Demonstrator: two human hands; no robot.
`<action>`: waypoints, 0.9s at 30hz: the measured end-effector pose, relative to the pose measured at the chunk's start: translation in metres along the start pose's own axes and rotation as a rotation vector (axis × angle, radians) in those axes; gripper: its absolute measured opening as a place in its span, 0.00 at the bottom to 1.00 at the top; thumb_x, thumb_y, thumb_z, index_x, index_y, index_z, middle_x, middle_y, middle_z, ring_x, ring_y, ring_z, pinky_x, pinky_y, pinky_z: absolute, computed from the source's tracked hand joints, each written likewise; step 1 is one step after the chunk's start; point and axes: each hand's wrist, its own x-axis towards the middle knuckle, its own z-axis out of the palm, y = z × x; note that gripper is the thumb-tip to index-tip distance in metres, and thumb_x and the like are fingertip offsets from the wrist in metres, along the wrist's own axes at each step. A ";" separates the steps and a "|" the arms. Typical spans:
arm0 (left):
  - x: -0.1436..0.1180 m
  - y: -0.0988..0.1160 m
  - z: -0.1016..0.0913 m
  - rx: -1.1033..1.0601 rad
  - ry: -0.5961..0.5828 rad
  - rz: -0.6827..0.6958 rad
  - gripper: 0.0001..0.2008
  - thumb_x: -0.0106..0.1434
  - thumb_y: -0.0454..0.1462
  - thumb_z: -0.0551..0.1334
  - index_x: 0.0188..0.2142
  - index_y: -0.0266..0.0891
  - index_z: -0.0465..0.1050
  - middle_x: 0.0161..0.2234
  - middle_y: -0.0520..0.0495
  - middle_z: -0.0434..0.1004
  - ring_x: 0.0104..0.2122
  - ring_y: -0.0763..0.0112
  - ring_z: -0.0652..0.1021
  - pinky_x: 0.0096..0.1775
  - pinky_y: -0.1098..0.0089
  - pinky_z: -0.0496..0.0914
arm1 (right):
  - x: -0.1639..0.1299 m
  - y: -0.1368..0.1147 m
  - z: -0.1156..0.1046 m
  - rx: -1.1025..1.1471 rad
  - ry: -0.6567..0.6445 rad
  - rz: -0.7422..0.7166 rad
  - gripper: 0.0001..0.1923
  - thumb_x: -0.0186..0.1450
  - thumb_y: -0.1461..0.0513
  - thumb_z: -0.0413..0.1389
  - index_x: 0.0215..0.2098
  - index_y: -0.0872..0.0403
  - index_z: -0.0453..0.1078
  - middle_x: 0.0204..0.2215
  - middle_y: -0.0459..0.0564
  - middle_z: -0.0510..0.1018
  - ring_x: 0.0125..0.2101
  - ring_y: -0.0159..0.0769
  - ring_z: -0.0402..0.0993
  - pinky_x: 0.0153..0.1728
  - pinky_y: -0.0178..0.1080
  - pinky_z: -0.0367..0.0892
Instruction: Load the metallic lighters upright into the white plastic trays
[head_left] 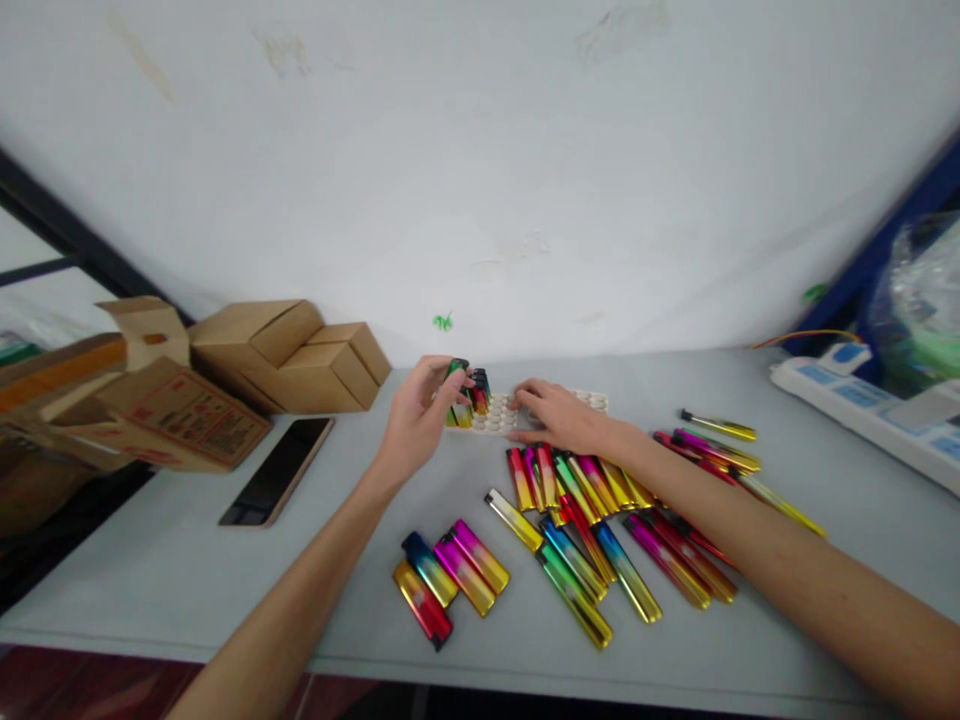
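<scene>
A white tray [495, 414] with rows of holes lies on the table near the wall. My left hand [414, 418] is at its left end, thumb and fingers closed on a green and gold lighter [455, 402] that stands upright. Just right of it stand a few dark-topped lighters [481, 390] in the tray. My right hand [559, 415] lies across the tray's right part, its fingers apart and touching it, with no lighter visible in them. Below this hand many shiny lighters [574, 490] in red, purple, green, blue and gold lie in a loose pile.
Several lighters [465, 570] form a separate group near the front edge. A phone [277, 472] lies at left, beside cardboard boxes [292, 350] and an opened carton [180, 410]. At right are a white power strip [870, 410] and a clear plastic bag [922, 300]. The wall [480, 200] bounds the back.
</scene>
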 end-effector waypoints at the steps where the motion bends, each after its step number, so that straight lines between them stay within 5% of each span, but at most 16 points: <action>1: 0.004 0.000 -0.003 0.043 0.008 0.025 0.16 0.67 0.49 0.67 0.44 0.40 0.75 0.44 0.43 0.77 0.42 0.66 0.79 0.40 0.69 0.75 | 0.000 -0.001 0.000 0.001 0.001 0.002 0.24 0.70 0.48 0.60 0.54 0.57 0.71 0.51 0.63 0.75 0.48 0.51 0.76 0.53 0.53 0.72; 6: 0.026 0.000 -0.017 0.295 -0.070 0.068 0.17 0.61 0.48 0.72 0.42 0.38 0.82 0.39 0.43 0.82 0.39 0.64 0.79 0.44 0.65 0.75 | 0.001 -0.002 -0.001 -0.013 -0.006 0.010 0.24 0.70 0.48 0.60 0.54 0.57 0.71 0.52 0.62 0.74 0.48 0.51 0.75 0.53 0.53 0.71; 14: 0.040 -0.012 -0.033 0.690 -0.372 0.166 0.16 0.62 0.50 0.71 0.41 0.42 0.84 0.40 0.44 0.84 0.43 0.58 0.80 0.51 0.59 0.73 | 0.001 -0.005 -0.004 -0.024 -0.007 0.010 0.23 0.70 0.49 0.61 0.53 0.57 0.71 0.50 0.62 0.75 0.47 0.50 0.75 0.51 0.52 0.72; 27: 0.045 -0.023 -0.038 0.697 -0.476 0.250 0.15 0.64 0.50 0.69 0.41 0.44 0.84 0.54 0.40 0.71 0.57 0.52 0.75 0.62 0.52 0.67 | 0.001 -0.003 -0.003 -0.030 -0.014 0.005 0.25 0.71 0.47 0.59 0.54 0.58 0.71 0.51 0.62 0.75 0.48 0.52 0.75 0.52 0.53 0.71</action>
